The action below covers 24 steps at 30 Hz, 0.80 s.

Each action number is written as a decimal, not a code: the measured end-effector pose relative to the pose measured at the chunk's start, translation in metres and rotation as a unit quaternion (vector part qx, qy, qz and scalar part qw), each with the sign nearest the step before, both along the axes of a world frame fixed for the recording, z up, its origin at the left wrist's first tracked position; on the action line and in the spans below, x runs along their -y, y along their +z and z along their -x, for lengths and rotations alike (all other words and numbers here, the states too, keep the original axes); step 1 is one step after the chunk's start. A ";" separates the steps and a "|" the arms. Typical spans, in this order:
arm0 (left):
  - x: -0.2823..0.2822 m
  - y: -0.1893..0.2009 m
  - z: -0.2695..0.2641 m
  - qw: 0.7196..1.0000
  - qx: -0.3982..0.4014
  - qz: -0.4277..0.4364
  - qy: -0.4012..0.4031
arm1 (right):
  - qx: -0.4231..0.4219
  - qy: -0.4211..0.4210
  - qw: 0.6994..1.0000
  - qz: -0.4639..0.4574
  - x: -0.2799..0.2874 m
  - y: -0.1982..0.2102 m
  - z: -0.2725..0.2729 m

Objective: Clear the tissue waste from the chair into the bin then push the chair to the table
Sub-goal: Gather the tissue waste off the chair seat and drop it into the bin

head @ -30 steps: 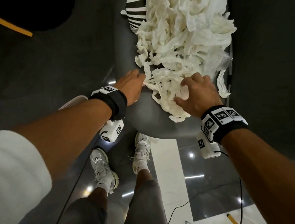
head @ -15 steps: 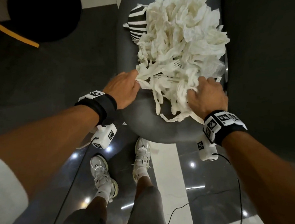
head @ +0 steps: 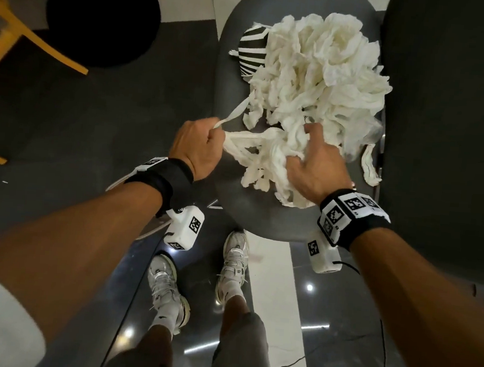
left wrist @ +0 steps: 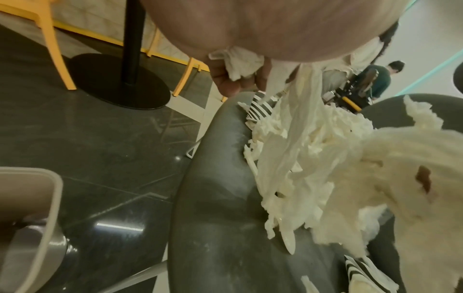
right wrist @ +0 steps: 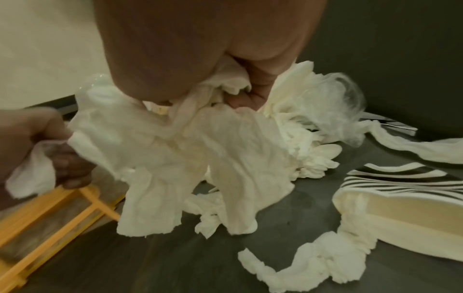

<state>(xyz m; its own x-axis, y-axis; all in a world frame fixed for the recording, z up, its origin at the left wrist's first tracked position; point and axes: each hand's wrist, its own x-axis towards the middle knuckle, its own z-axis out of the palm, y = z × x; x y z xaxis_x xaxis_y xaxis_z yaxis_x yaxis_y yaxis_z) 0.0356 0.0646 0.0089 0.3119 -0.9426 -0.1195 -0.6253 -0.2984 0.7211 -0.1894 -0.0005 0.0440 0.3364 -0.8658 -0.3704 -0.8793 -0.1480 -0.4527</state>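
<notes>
Tissue waste (head: 309, 81), chair (head: 261, 214) front edge: left hand (head: 198, 148) and right hand (head: 314, 166), flat a second ago, now clench lifted strands; first binward load begun.

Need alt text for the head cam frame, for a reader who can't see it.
Seen from above, a person's left hand and right hand grip strands at the near edge of a big pile of white tissue waste on a dark grey chair. A black-and-white striped paper container lies against the pile's far left side. Below the chair's edge are the person's white sneakers on a glossy floor.
</notes>
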 end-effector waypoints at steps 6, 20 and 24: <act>-0.028 -0.001 -0.040 0.994 -0.030 0.005 0.108 | -0.044 0.116 0.992 -0.013 -0.015 -0.020 -0.037; -0.128 -0.051 -0.121 0.960 -0.104 -0.084 0.247 | -0.263 0.157 0.952 0.002 -0.024 -0.102 -0.118; -0.142 -0.057 -0.129 0.947 -0.130 -0.090 0.278 | -0.264 0.162 0.951 0.001 -0.038 -0.092 -0.142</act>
<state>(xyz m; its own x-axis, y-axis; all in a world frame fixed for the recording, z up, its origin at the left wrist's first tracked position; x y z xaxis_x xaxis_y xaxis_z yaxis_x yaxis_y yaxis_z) 0.1650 0.2069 -0.0476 0.6929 -0.5975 -0.4036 -0.1432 -0.6627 0.7351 -0.0471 0.0372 -0.0483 0.3525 -0.7492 -0.5607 -0.8922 -0.4499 0.0402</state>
